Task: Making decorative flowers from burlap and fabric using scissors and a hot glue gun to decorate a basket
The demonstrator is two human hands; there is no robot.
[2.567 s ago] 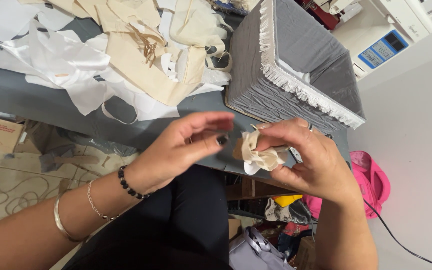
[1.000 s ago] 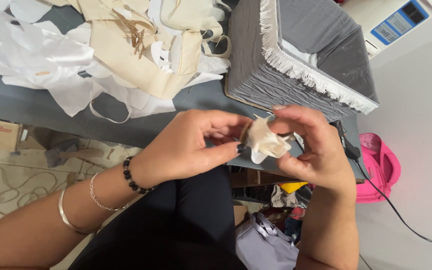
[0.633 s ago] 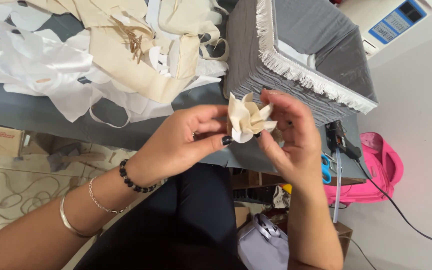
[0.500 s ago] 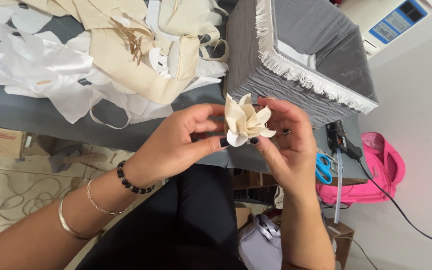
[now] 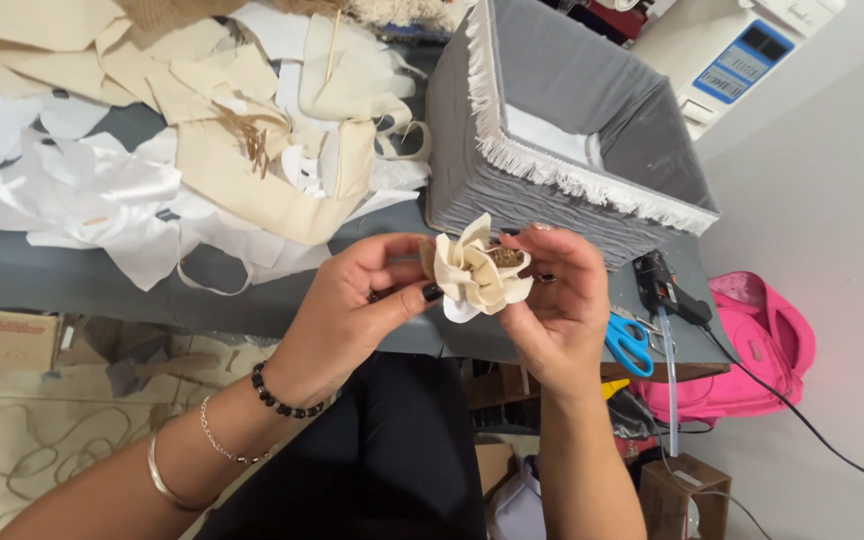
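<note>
Left hand: (image 5: 352,300) pinched the cream fabric flower (image 5: 474,272) at its side, thumb and fingertips closed on the outer petals so they stayed fanned.
Right hand: (image 5: 557,300) gripped the flower from the other side and behind, fingers curled round the base, which kept the brown centre facing me.
Flower: held up between both hands, just in front of the table edge, above my lap (not resting on anything).
Table: grey top (image 5: 52,275), its left half heaped with cream and white fabric offcuts (image 5: 202,150), pushed back so the near edge stayed free for handwork.
Box: grey cloth-covered box (image 5: 562,130) with white fringe round its rim, standing on the table just behind the flower.
Tools: black glue gun (image 5: 664,285) and blue-handled scissors (image 5: 629,343) lay at the right end, near my right hand for easy reach.
Room: pink bag (image 5: 767,345) against the pale wall, cardboard box (image 5: 2,335) under the table, cord looped on the tiled floor.
</note>
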